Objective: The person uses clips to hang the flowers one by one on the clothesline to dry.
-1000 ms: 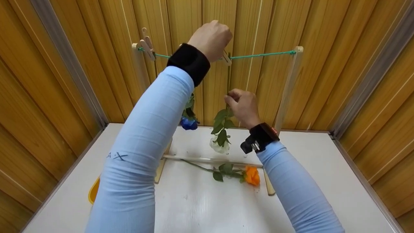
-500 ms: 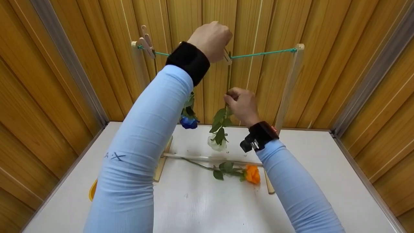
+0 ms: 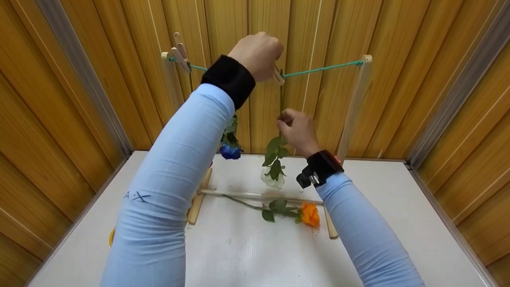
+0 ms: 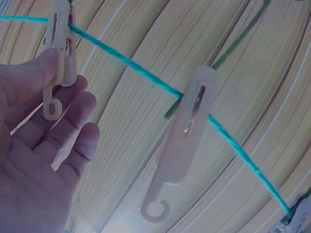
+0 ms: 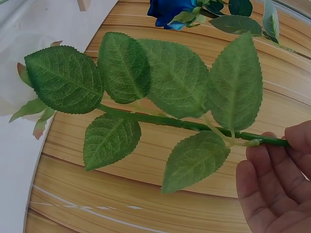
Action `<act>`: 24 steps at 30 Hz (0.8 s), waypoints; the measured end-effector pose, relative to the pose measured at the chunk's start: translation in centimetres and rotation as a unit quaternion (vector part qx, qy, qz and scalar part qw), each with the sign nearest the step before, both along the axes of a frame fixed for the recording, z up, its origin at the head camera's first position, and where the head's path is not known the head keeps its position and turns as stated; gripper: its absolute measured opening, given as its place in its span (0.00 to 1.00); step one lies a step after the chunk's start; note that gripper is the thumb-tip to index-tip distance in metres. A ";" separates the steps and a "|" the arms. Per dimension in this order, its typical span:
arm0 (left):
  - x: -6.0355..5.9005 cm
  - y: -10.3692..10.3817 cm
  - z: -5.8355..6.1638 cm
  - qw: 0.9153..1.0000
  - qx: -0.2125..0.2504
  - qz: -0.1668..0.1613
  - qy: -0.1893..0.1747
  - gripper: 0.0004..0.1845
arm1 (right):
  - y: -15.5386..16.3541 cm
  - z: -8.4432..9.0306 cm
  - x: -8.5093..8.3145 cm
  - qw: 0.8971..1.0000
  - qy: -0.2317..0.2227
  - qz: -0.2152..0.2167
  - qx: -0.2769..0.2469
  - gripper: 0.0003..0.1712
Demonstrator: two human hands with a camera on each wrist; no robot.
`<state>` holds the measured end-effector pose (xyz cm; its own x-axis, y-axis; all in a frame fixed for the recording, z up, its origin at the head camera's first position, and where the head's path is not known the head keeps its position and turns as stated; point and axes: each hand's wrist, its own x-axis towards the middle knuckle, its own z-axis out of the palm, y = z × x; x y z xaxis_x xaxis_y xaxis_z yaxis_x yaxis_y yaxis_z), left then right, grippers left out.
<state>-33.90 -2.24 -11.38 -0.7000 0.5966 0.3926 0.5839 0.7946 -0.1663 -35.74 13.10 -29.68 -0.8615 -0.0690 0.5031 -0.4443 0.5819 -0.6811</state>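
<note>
In the head view my left hand (image 3: 257,56) is up at the green cord (image 3: 318,71). Its thumb and fingers pinch a pale clothespin (image 4: 60,36), which sits on the cord at the upper end of a white rose's stem. Below, my right hand (image 3: 299,129) pinches that stem (image 5: 150,118) between thumb and fingertips. The white rose (image 3: 273,178) hangs head down, its leaves just under the right hand. Another clothespin (image 4: 187,131) grips a stem on the cord beside the left hand. A blue rose (image 3: 230,151) hangs upside down to the left, partly behind the left sleeve.
An orange rose (image 3: 310,214) lies on the white table (image 3: 247,255), near the rack's bottom bar (image 3: 259,195). Wooden posts (image 3: 354,107) carry the cord at both ends. More clothespins (image 3: 180,57) sit at its left end. A yellow rim (image 3: 112,236) shows beside the left sleeve.
My left hand has lowered slightly, and the cord dips further at the clothespin. The white rose has swayed a little. My right hand stays at the stem.
</note>
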 end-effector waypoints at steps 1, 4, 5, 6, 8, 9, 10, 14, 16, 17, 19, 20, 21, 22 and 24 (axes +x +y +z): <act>0.0 0.0 -0.1 1.000 -0.001 -0.001 -0.001 0.19 | 0.0 -0.1 0.0 1.000 0.001 0.001 0.001 0.06; -0.1 -0.1 -0.2 1.000 0.003 0.000 -0.007 0.20 | 0.0 -0.3 -0.2 1.000 0.010 0.010 0.004 0.06; -0.1 -0.2 -0.3 1.000 0.005 0.002 -0.009 0.18 | -0.1 -0.3 -0.2 1.000 0.013 0.014 0.006 0.06; -0.1 -0.3 -0.4 1.000 0.009 0.003 -0.012 0.16 | -0.1 -0.4 -0.2 1.000 0.016 0.016 0.008 0.06; -0.1 -0.6 -0.6 1.000 0.022 0.007 -0.019 0.11 | -0.2 -0.5 -0.3 1.000 0.019 0.023 0.009 0.06; -0.1 -0.7 -0.6 0.999 0.027 0.007 -0.019 0.09 | -0.2 -0.5 -0.3 1.000 0.017 0.025 0.010 0.06; 0.0 -0.9 -0.7 0.999 0.032 0.007 -0.017 0.09 | -0.3 -0.5 -0.3 0.999 0.015 0.027 0.010 0.06; 0.2 -1.8 -0.7 0.999 0.048 -0.004 0.005 0.17 | -0.2 -0.7 -0.4 0.999 0.001 0.037 0.004 0.08; 0.4 -2.4 -0.8 0.998 0.054 -0.008 0.016 0.18 | 0.0 -0.7 -0.3 0.999 -0.010 0.038 0.000 0.09; 0.6 -2.7 -0.9 0.998 0.058 -0.009 0.019 0.18 | 0.1 -0.7 -0.3 0.999 -0.015 0.038 -0.001 0.10; 0.9 -3.5 -1.1 0.997 0.069 -0.012 0.025 0.19 | 0.5 -0.8 -0.1 0.999 -0.024 0.036 -0.003 0.11; 1.1 -3.9 -1.4 0.997 0.077 -0.014 0.026 0.19 | 0.7 -0.8 0.0 0.999 -0.023 0.033 -0.001 0.12; 1.3 -4.3 -1.6 0.996 0.087 -0.018 0.025 0.19 | 0.9 -0.9 0.1 0.999 -0.021 0.030 0.003 0.12; 1.5 -4.8 -1.9 0.995 0.097 -0.021 0.025 0.19 | 1.2 -1.1 0.3 0.999 -0.016 0.029 0.009 0.12; 2.0 -5.7 -2.7 0.992 0.120 -0.028 0.023 0.19 | 1.7 -1.4 0.6 0.999 -0.004 0.027 0.023 0.12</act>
